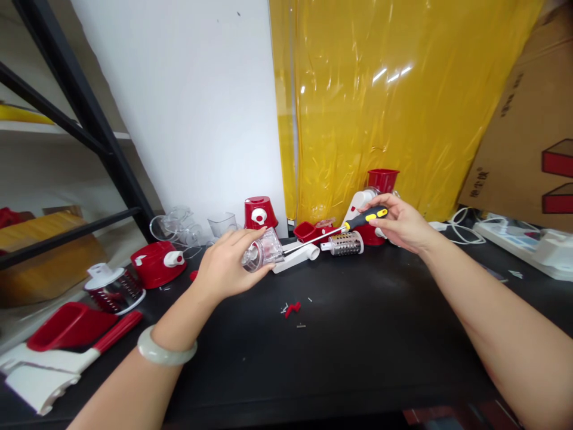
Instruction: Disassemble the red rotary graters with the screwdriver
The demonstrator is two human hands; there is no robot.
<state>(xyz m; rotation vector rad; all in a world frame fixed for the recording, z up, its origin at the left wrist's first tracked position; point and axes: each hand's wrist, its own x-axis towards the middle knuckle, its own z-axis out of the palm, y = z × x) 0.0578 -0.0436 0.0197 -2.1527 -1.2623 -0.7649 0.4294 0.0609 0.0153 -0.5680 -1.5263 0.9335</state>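
My left hand point(230, 263) grips a clear plastic housing point(267, 249), its fingers wrapped over the top and the thumb underneath. In my right hand point(403, 222) is a screwdriver point(364, 218) with a black and yellow handle, pinched near the handle's end. The long shaft slants down to the left, and its tip is at the right side of the clear housing; whether it touches a screw I cannot tell. Behind the shaft lie a white crank-like part point(298, 257) and a metal grater drum point(344, 243). Small screws point(285, 308) and a red plastic piece point(293, 309) lie on the table below.
Red bases point(156, 266) point(259, 212), another drum point(115, 289) and a white part with a red handle point(54, 364) stand at left and back. A power strip point(528, 245) with cables is at right. A black rack point(85, 101) borders the black table point(358, 346).
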